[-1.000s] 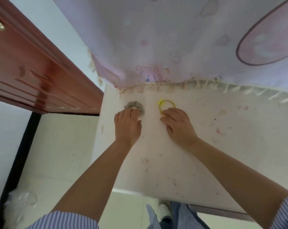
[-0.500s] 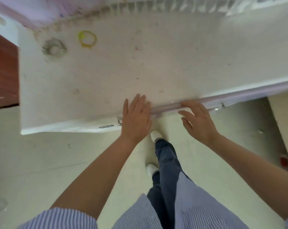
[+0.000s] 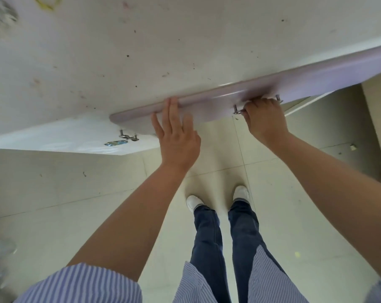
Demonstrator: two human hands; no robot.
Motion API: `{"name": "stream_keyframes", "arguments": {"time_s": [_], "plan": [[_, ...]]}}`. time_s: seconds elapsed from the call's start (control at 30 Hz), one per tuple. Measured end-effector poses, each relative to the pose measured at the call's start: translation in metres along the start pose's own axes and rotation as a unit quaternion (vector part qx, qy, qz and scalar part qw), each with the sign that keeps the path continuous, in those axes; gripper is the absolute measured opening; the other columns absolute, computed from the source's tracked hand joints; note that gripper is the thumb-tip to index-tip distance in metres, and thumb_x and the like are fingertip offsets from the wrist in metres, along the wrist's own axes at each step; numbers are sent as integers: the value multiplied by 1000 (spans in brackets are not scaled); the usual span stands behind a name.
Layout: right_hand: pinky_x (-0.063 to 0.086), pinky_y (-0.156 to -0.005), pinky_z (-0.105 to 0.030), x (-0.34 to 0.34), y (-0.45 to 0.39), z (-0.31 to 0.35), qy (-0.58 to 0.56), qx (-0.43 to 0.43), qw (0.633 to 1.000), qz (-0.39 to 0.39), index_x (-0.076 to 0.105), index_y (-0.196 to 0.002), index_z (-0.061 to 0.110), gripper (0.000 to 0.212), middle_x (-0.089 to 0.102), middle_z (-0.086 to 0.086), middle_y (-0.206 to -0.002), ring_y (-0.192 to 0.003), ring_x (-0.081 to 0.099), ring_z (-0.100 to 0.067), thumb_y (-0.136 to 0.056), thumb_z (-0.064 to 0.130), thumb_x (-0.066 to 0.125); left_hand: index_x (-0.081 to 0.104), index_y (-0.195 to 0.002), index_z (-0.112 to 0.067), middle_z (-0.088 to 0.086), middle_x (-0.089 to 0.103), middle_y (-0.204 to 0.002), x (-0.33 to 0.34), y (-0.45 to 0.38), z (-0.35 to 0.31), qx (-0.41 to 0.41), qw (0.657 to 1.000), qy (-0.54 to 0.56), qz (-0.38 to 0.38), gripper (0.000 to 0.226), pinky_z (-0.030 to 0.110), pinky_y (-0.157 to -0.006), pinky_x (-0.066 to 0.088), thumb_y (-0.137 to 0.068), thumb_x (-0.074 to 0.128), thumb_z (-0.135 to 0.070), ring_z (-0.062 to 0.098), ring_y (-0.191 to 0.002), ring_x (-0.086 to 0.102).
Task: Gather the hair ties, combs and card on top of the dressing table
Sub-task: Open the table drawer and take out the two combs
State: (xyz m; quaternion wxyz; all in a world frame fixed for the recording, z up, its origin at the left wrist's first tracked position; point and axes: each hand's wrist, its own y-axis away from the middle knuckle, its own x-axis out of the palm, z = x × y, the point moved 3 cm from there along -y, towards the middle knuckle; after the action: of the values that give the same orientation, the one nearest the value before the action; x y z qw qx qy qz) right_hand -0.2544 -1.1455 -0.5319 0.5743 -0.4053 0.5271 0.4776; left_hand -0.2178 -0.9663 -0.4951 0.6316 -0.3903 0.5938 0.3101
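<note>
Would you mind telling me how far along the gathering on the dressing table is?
Done: the grey ribbed hair tie and thin yellow hair tie lie side by side at the white tabletop's far corner. In hand: the right hand grips the lilac drawer front's metal handle; the left hand rests flat on it. Left: combs and card, not in view.

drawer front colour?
Pale lilac drawer front, head view; right hand grips its metal handle.
</note>
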Motion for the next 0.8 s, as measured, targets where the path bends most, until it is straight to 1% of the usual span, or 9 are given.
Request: {"name": "stream_keyframes", "arguments": {"time_s": [0.1,0.17,0.27,0.37,0.5,0.6,0.67,0.7,0.8], "plan": [[53,-68,-44,-4,11,-8,-16,-14,1000,18,65,-76,-10,14,69,-32,-72,-69,67,-42,-81,3,65,38,-87,-9,25,70,-94,-4,2,0,7,997,28,-74,43,68,-86,43,-59,71,-12,34,-99,61],[55,-59,-39,-9,27,-5,-26,-22,999,29,66,-66,-7,13,69,-27,-61,-57,67,-38,-74,1,73,37,-88,-11,21,69,-86,-6,8,1,1,993,58,-100,29,51,-95,43,-72,58,-23,25,-92,41],[54,-49,-29,-13,56,-4,-33,-36,998,33,65,-56,0,19,67,-17,-47,-43,64,-29,-61,3,83,40,-88,-12,18,68,-79,-5,29,-3,13,994,46,-97,21,33,-77,30,-81,51,-29,22,-82,35],[55,-52,-29,-6,79,-5,-43,-34,997,59,65,-58,1,19,67,-15,-49,-46,65,-28,-62,5,84,43,-85,-11,15,62,-84,-1,53,-12,20,994,21,-109,20,32,-71,29,-81,49,-30,23,-79,35],[55,-54,-29,1,85,-8,-25,-35,996,72,66,-60,1,18,68,-14,-52,-49,65,-29,-61,3,84,42,-83,-11,17,69,-71,3,61,-16,13,994,2,-108,20,33,-70,28,-81,48,-30,22,-76,34],[59,-72,-38,-1,88,-5,-8,-51,993,108,69,-87,-4,26,75,-21,-80,-75,72,-33,-64,3,82,41,-82,-12,12,58,-82,9,65,-17,5,993,-8,-116,24,31,-69,27,-92,39,-34,21,-74,33],[50,-93,-38,-3,90,-5,-30,-46,982,180,59,-115,-1,36,67,-20,-113,-105,63,-32,-82,10,66,40,-82,-13,8,44,-88,12,69,-20,-3,993,-3,-121,35,31,-68,27,-99,21,-35,21,-73,32],[50,-92,-38,-10,92,-5,-57,-57,976,202,58,-117,1,32,66,-19,-115,-106,62,-32,-87,11,59,41,-82,-12,9,49,-86,13,69,-21,-7,993,-4,-120,37,31,-68,27,-100,17,-34,21,-73,32],[57,-52,-30,-49,96,4,-171,-156,967,103,70,-79,-3,18,74,-19,-73,-61,70,-31,-78,3,53,43,-82,-12,14,68,-68,14,67,-19,-15,996,1,-83,30,31,-68,28,-95,31,-36,21,-73,33]]}}
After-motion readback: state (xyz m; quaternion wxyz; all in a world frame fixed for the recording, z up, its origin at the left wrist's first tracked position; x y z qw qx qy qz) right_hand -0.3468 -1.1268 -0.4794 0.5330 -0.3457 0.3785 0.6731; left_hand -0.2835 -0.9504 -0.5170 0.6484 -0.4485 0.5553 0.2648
